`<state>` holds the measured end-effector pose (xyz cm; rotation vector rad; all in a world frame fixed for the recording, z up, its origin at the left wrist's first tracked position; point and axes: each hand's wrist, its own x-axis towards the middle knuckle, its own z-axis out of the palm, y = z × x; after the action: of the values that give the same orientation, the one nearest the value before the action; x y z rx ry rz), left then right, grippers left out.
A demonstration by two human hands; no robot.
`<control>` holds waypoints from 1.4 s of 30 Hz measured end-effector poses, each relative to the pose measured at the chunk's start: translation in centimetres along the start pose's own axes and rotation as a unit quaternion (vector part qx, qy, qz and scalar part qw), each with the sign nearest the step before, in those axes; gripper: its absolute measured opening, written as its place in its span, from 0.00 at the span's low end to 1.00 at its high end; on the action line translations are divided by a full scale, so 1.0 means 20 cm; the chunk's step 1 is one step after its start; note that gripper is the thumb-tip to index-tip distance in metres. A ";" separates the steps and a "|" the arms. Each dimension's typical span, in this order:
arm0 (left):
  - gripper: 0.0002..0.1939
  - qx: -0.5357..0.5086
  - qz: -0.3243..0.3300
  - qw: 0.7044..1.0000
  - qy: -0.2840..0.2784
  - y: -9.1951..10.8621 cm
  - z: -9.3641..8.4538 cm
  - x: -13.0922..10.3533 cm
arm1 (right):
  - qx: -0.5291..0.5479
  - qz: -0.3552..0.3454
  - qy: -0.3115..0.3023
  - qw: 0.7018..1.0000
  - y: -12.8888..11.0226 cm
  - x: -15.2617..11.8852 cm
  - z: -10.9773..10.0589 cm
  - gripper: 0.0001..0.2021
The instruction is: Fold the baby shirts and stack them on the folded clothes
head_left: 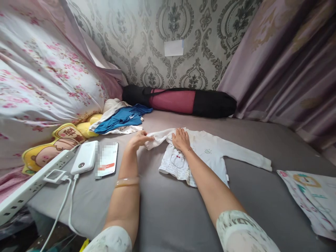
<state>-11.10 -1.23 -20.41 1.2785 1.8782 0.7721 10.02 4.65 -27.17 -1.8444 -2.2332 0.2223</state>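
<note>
A small white long-sleeved shirt (210, 154) with a bear print lies spread on the grey sheet (162, 210). Its right-hand sleeve stretches out flat toward the right. My left hand (140, 140) has its fingers closed on the end of the left-hand sleeve. My right hand (181, 140) rests flat on the shirt near the shoulder of that sleeve, fingers extended.
Blue and white clothes (119, 119) lie in a pile at the back left. A phone (108, 159), power bank (85, 157), power strip (34, 185) and yellow plush (56, 147) are at left. Folded cloths (309, 196) lie right; a black-and-red bag (173, 101) lies along the wall.
</note>
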 end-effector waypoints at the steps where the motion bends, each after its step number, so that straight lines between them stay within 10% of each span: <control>1: 0.14 -0.029 0.006 0.999 -0.012 0.00 -0.03 0.02 | 0.000 0.000 0.000 1.000 0.00 0.00 0.00 0.29; 9: 0.20 -0.148 -0.034 0.988 0.026 -0.08 -0.15 0.23 | -0.002 -0.009 0.003 1.000 0.00 -0.01 -0.01 0.30; 17: 0.16 0.209 0.106 0.950 0.206 -0.14 0.01 0.33 | 0.011 -0.003 -0.018 1.000 0.00 -0.01 -0.03 0.29; 25: 0.17 0.306 0.159 0.917 0.202 -0.23 0.00 0.36 | -0.007 0.002 -0.015 1.000 -0.02 -0.02 -0.03 0.29; 36: 0.26 0.205 -0.036 0.955 0.211 -0.22 -0.05 0.34 | -0.037 0.022 -0.055 0.998 -0.08 0.01 -0.07 0.26; 42: 0.13 0.228 0.045 0.945 0.228 -0.27 -0.05 0.32 | -0.046 0.054 -0.136 0.988 -0.16 0.05 -0.13 0.26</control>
<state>-16.23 3.00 -25.60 1.5736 2.4940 0.7508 7.51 5.02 -23.78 -2.0990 -2.3535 0.4216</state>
